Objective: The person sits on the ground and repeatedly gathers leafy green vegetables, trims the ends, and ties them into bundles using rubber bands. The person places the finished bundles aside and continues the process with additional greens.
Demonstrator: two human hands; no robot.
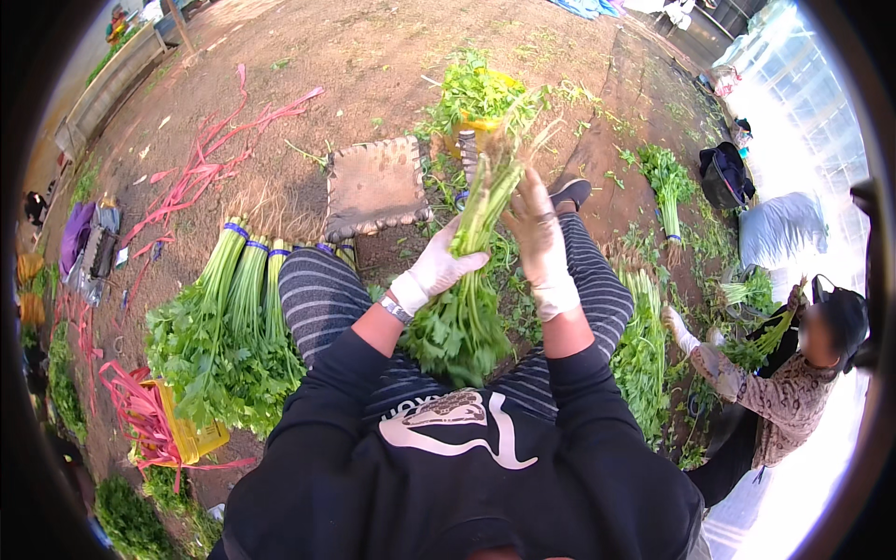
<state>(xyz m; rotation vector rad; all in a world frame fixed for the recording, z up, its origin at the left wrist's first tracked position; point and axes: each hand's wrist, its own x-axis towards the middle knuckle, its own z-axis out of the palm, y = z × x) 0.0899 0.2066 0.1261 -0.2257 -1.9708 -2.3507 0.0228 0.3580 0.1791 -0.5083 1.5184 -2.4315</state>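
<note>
My left hand (442, 264), in a whitish glove, is closed around a loose bunch of leafy celery (483, 217). The roots point away from me, and the leaves hang down between my knees. Just right of the stalks is my gloved right hand (537, 241), its fingers apart and holding nothing; whether it touches the bunch I cannot tell. Beside my left knee lie several celery bundles (234, 280) bound with blue-purple ties, their roots facing away. To the right of my other leg lies a pile of celery (640, 350).
A flat pad with a bound edge (376, 185) lies ahead. Beyond my hands stands a yellow container (500, 80) full of greens. Pink strips (143, 420) drape over a yellow crate (185, 420) at left. A co-worker (777, 399) sits at right, near a tied bundle (668, 196).
</note>
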